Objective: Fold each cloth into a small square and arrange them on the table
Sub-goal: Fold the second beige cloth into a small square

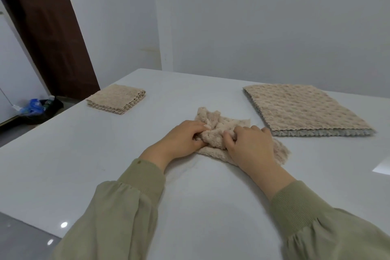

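Note:
A crumpled beige fleecy cloth [219, 124] lies bunched in the middle of the white table [105, 150]. My left hand [183, 135] grips its left side, fingers curled into the fabric. On the cloth's right part rests my right hand [251, 145], thumb and fingers pinching a fold; it hides some of the cloth beneath. A stack of small folded beige squares [117, 99] sits at the far left of the table. To the far right lies a stack of larger flat cloths [301, 107], beige on top with a grey layer under it.
White walls stand close behind the table's far edge. A dark brown door frame [48, 34] is at the left. On the floor beside it sits a black bin [45, 105] with blue plastic and bottles. The table's left edge runs diagonally.

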Tool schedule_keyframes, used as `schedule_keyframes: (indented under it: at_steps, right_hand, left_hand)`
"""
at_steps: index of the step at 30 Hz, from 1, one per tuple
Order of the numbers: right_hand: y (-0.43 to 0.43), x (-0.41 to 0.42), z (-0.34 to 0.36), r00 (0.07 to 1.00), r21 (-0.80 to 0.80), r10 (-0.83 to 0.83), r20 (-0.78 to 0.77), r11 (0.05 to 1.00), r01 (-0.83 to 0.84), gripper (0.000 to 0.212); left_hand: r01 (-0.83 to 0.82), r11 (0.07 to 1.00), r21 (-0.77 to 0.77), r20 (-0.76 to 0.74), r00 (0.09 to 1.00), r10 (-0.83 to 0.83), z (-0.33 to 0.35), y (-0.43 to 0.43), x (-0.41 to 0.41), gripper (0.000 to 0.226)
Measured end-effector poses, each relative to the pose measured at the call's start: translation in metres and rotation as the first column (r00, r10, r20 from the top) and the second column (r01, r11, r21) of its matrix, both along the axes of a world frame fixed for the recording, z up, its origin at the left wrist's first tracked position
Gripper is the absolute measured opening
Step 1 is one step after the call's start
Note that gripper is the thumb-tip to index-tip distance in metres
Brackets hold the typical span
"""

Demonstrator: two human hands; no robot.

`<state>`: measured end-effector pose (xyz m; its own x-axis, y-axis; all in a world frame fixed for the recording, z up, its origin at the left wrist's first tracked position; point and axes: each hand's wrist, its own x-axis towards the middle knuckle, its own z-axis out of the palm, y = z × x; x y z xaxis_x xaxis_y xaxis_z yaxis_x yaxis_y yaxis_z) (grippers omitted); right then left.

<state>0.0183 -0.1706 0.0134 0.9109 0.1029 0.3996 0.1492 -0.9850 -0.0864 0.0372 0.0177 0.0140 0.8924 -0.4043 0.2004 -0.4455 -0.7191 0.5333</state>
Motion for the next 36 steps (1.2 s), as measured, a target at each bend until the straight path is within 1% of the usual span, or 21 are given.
schedule_keyframes:
  at_steps: [3, 4, 6, 8, 10, 11, 12, 13, 14, 16, 18, 21, 22, 24, 26, 28, 30, 32, 34, 35, 36]
  right_hand:
    - [0.005, 0.006, 0.000, 0.999, -0.023, 0.018, 0.029, 1.000, -0.018, 0.066]
    - [0.006, 0.010, 0.000, 0.998, -0.002, 0.061, 0.033, 0.998, -0.061, 0.072]
    - [0.010, 0.014, 0.002, 0.987, 0.077, 0.160, 0.011, 0.984, -0.160, 0.078]
    - [0.014, 0.017, 0.004, 0.965, 0.161, 0.253, -0.070, 0.957, -0.240, 0.077]
    - [0.018, 0.019, 0.002, 0.930, 0.172, 0.308, -0.201, 0.946, -0.276, 0.070]
    - [0.020, 0.020, 0.001, 0.910, 0.131, 0.310, -0.275, 0.950, -0.284, 0.069]
    - [0.020, 0.021, -0.001, 0.894, 0.080, 0.298, -0.335, 0.954, -0.288, 0.070]
    - [0.020, 0.023, -0.003, 0.885, 0.044, 0.285, -0.368, 0.956, -0.290, 0.071]
    - [0.020, 0.023, -0.004, 0.884, 0.028, 0.279, -0.376, 0.957, -0.290, 0.072]
    - [0.020, 0.024, -0.006, 0.892, 0.028, 0.280, -0.356, 0.957, -0.289, 0.072]
    - [0.020, 0.022, -0.006, 0.900, 0.024, 0.279, -0.334, 0.957, -0.288, 0.074]
    - [0.021, 0.021, -0.006, 0.904, 0.021, 0.269, -0.334, 0.960, -0.278, 0.073]
    - [0.021, 0.020, -0.006, 0.905, 0.020, 0.269, -0.331, 0.960, -0.278, 0.072]
    - [0.021, 0.019, -0.005, 0.907, 0.023, 0.274, -0.319, 0.959, -0.282, 0.070]
    - [0.020, 0.018, -0.004, 0.910, 0.027, 0.275, -0.310, 0.959, -0.281, 0.066]
    - [0.020, 0.017, -0.003, 0.913, 0.029, 0.280, -0.297, 0.958, -0.284, 0.064]
    - [0.019, 0.016, -0.003, 0.914, 0.031, 0.280, -0.293, 0.958, -0.284, 0.063]
    - [0.020, 0.016, -0.004, 0.914, 0.028, 0.280, -0.294, 0.958, -0.284, 0.062]
    - [0.020, 0.016, -0.004, 0.914, 0.028, 0.277, -0.295, 0.959, -0.282, 0.062]
    - [0.020, 0.016, -0.004, 0.916, 0.026, 0.270, -0.297, 0.961, -0.275, 0.063]
    - [0.020, 0.016, -0.004, 0.920, 0.020, 0.255, -0.298, 0.965, -0.261, 0.064]
  left_hand:
    - [-0.005, 0.999, -0.039, -0.015, 1.000, 0.005, 0.003, 0.003, -0.001, 0.019]
    - [-0.026, 0.998, -0.057, -0.063, 0.998, 0.022, 0.005, 0.004, -0.002, 0.021]
    - [-0.070, 0.977, -0.202, -0.257, 0.966, 0.016, 0.011, 0.010, -0.003, 0.028]
    - [-0.155, 0.890, -0.428, -0.377, 0.926, -0.020, 0.016, 0.018, -0.001, 0.026]
    - [-0.344, 0.765, -0.545, -0.406, 0.906, 0.118, 0.014, 0.024, 0.005, 0.029]
    - [-0.432, 0.736, -0.521, -0.381, 0.890, 0.252, 0.011, 0.025, 0.009, 0.030]
    - [-0.494, 0.748, -0.443, -0.314, 0.867, 0.386, 0.007, 0.027, 0.014, 0.031]
    - [-0.530, 0.782, -0.329, -0.229, 0.848, 0.479, 0.003, 0.027, 0.018, 0.032]
    - [-0.539, 0.813, -0.221, -0.153, 0.842, 0.517, -0.002, 0.028, 0.021, 0.032]
    - [-0.501, 0.865, -0.043, -0.064, 0.865, 0.498, -0.008, 0.028, 0.027, 0.034]
    - [-0.485, 0.870, 0.085, -0.043, 0.871, 0.490, -0.009, 0.023, 0.028, 0.039]
    - [-0.484, 0.872, 0.072, -0.067, 0.870, 0.488, -0.006, 0.017, 0.027, 0.035]
    - [-0.472, 0.881, 0.044, -0.088, 0.876, 0.474, -0.005, 0.015, 0.025, 0.031]
    - [-0.453, 0.886, -0.097, -0.173, 0.885, 0.433, -0.001, 0.013, 0.021, 0.015]
    - [-0.465, 0.847, -0.258, -0.207, 0.883, 0.422, 0.002, 0.012, 0.018, 0.012]
    - [-0.504, 0.794, -0.339, -0.178, 0.863, 0.472, 0.007, 0.013, 0.016, 0.013]
    - [-0.544, 0.741, -0.393, -0.206, 0.838, 0.505, 0.009, 0.013, 0.017, 0.013]
    - [-0.575, 0.656, -0.489, -0.306, 0.817, 0.489, 0.009, 0.015, 0.019, 0.013]
    - [-0.600, 0.517, -0.611, -0.396, 0.797, 0.457, 0.009, 0.019, 0.019, 0.015]
    - [-0.605, 0.468, -0.644, -0.399, 0.788, 0.469, 0.009, 0.022, 0.019, 0.017]
    - [-0.613, 0.455, -0.646, -0.373, 0.774, 0.512, 0.009, 0.025, 0.017, 0.018]
